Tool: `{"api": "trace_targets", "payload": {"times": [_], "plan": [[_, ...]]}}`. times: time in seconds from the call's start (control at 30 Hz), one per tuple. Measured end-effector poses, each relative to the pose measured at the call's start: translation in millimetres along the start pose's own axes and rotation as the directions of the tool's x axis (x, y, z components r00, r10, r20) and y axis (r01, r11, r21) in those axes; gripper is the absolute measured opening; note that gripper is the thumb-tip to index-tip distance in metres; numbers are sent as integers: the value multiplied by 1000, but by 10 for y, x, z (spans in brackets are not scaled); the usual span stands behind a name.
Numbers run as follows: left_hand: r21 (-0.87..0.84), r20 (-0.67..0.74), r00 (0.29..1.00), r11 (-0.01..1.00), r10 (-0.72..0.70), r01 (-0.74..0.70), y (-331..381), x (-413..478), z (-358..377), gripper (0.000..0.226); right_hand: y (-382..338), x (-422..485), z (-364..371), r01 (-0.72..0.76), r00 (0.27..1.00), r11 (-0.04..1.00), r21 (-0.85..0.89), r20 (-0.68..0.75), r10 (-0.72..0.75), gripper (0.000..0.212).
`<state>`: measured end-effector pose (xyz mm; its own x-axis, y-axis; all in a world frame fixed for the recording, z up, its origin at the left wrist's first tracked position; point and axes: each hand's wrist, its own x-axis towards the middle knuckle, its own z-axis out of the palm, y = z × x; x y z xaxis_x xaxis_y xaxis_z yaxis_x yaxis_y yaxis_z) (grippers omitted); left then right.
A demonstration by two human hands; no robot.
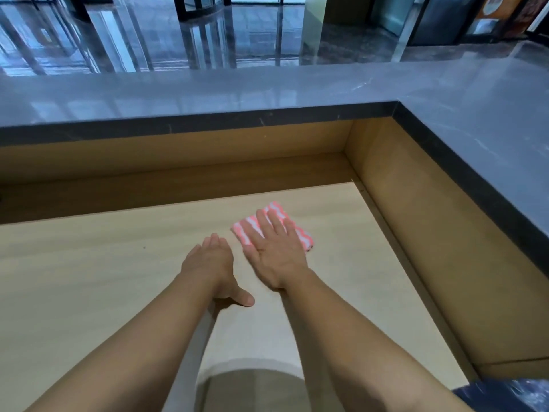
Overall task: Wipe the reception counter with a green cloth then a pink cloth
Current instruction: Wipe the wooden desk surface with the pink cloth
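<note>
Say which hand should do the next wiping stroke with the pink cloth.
Right: the right hand lies flat on the pink cloth; the left hand is beside it, touching no cloth.

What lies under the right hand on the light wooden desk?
A folded pink-and-white striped cloth, pressed flat by the right hand with straight fingers. Its edges show around the hand; its middle, and the desk beneath it, are covered.
</note>
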<state>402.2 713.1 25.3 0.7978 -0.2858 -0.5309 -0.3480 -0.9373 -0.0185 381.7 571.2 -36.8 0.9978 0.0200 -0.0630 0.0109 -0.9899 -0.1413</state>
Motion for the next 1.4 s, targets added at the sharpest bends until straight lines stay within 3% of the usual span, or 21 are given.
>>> {"api": "trace_targets", "payload": {"times": [0.13, 0.23, 0.3, 0.43, 0.57, 0.7, 0.77, 0.87, 0.93, 1.07, 1.17, 1.33, 1.4], "plan": [[8, -10, 1000, 1000, -12, 12, 68, -14, -70, 115, 1001, -47, -88, -277, 960, 960, -48, -59, 275, 63], [10, -12, 1000, 1000, -12, 12, 80, -18, -79, 117, 1519, -156, -213, -353, 936, 934, -47, -19, 353, 63], [-2, -4, 1000, 1000, -15, 15, 57, -24, -74, 124, 1559, -152, -248, -372, 928, 928, -33, -35, 370, 58], [-6, -1, 1000, 1000, -6, 6, 45, -42, -70, 132, 1147, -17, -202, -555, 827, 829, 61, -59, 558, 55], [4, -1, 1000, 1000, 6, -6, -3, -20, -52, 127, 346, 341, -75, -370, 928, 929, 16, -38, 371, 57], [-42, -151, 988, 999, 24, -30, -114, 28, -90, 83, -309, 602, -28, -79, 996, 996, -30, 30, 80, 56], [-52, -210, 978, 999, 6, -17, -179, 79, -142, 87, -322, 675, -59, 60, 996, 998, -26, 68, -58, 54], [-1, -178, 983, 999, -35, 35, -262, 208, -209, 118, 23, 721, -186, 140, 989, 990, 28, 46, -141, 52], [-3, -122, 991, 999, -46, 46, -296, 288, -248, 134, 387, 713, -285, 56, 998, 998, -15, 37, -56, 49], [-79, -23, 998, 996, -51, 49, -351, 420, -272, 145, 1184, 672, -517, -276, 961, 960, -53, -3, 276, 50], [-118, 26, 999, 992, -47, 50, -358, 465, -267, 149, 1555, 612, -637, -373, 926, 928, -24, 51, 374, 47], [-126, 27, 999, 991, -41, 44, -353, 496, -261, 150, 1419, 791, -581, -550, 830, 830, -93, 54, 556, 51], [-127, 27, 999, 991, -34, 37, -359, 498, -252, 149, 1044, 929, -539, -536, 833, 830, -154, 60, 550, 50]]}}
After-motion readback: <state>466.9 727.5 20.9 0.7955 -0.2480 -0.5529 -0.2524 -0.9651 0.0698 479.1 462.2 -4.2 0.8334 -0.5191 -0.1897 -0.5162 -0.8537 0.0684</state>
